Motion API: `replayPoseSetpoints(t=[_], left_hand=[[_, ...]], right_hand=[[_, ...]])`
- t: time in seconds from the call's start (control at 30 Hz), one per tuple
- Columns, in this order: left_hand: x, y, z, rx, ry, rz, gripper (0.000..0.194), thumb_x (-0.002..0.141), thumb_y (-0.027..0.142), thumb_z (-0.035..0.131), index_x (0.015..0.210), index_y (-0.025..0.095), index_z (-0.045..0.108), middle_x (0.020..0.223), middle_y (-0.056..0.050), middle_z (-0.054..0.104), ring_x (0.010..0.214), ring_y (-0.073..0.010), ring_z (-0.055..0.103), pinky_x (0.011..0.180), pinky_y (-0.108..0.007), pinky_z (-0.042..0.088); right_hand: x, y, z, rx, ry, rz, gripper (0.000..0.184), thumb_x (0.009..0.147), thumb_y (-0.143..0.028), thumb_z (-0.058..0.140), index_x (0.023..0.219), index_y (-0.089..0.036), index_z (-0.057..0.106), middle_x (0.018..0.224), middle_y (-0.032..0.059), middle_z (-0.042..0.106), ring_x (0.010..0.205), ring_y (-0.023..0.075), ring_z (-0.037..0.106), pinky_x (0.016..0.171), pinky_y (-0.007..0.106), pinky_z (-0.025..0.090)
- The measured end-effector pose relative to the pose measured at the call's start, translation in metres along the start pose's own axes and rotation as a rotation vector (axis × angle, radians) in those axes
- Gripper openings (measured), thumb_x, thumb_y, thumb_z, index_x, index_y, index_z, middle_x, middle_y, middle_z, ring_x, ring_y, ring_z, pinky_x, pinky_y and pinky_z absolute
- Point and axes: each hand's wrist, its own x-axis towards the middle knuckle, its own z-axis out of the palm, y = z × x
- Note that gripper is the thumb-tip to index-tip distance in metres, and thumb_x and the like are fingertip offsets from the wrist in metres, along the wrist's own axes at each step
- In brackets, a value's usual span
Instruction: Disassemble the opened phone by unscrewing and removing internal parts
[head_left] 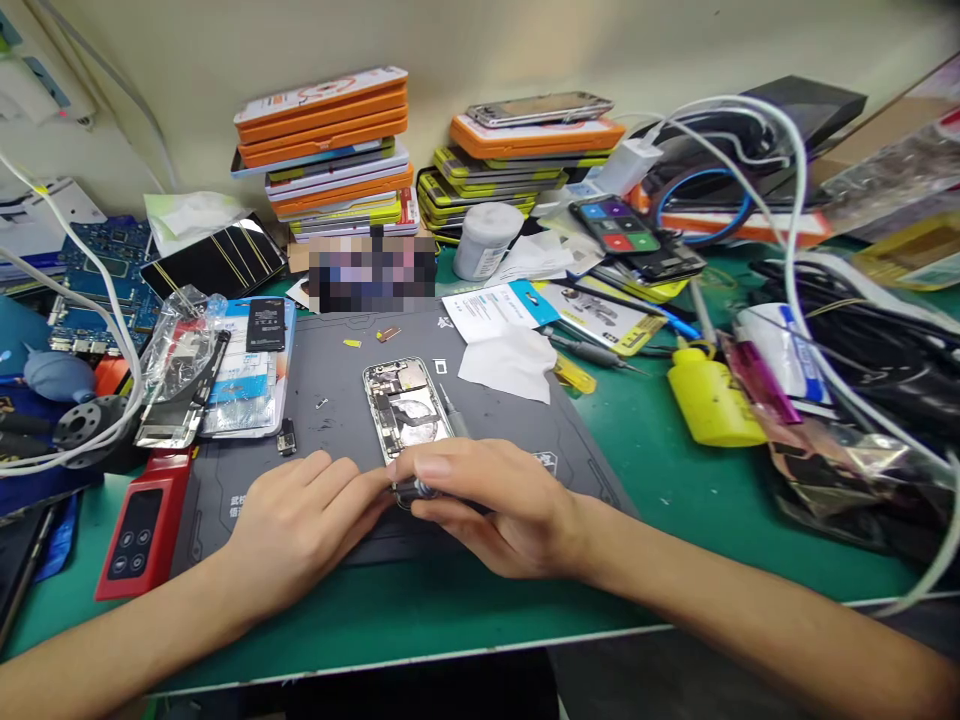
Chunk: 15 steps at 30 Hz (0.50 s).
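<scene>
An opened phone (411, 405) lies on a dark grey work mat (330, 340), its inner parts and a silvery curved piece showing. My left hand (300, 520) is closed, with its fingertips at the phone's lower left edge. Over the lower end of the phone, my right hand (495, 500) has thumb and fingers brought together around a small dark piece that I cannot make out. A thin screwdriver (452, 412) runs along the phone's right side, its rear part hidden under that hand. Near the phone's top right is a small card tray (440, 367).
Small loose parts (286, 437) and a battery (265, 325) lie to the left, near a red device (139, 530). White paper (510, 370), a yellow bottle (712, 400) and white cables (799, 230) are on the right. Stacked orange boxes (322, 120) stand behind.
</scene>
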Motion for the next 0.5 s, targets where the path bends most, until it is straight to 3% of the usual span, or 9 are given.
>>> replayPoseSetpoints(t=[0.2,0.37,0.5], left_hand=[[-0.001,-0.001,0.0,-0.041,-0.033,-0.018,0.009,0.111,0.018,0.058,0.105,0.018,0.065,0.082,-0.001,0.072,0.066,-0.0185,0.055,0.06,-0.034,0.04],[0.001,0.001,-0.003,-0.077,-0.065,-0.015,0.007,0.109,0.018,0.061,0.106,0.018,0.068,0.086,-0.001,0.075,0.068,-0.0179,0.058,0.063,-0.034,0.043],[0.001,0.001,-0.003,-0.08,-0.062,-0.022,0.015,0.107,0.017,0.06,0.094,0.018,0.068,0.079,-0.001,0.07,0.066,-0.0182,0.054,0.061,-0.034,0.042]], right_hand=[[-0.001,-0.001,-0.001,0.022,0.037,0.02,0.061,0.11,-0.01,0.053,0.167,-0.021,0.037,0.119,0.013,0.081,0.103,0.0194,0.08,0.09,0.032,0.069],[-0.008,0.005,-0.002,-0.088,0.141,0.05,0.081,0.101,-0.001,0.058,0.172,-0.02,0.024,0.147,0.0199,0.066,0.121,0.0245,0.076,0.09,0.037,0.071],[-0.011,0.009,0.001,-0.138,0.121,0.139,0.084,0.101,-0.001,0.057,0.173,-0.021,0.02,0.158,0.0222,0.055,0.129,0.0277,0.073,0.089,0.039,0.073]])
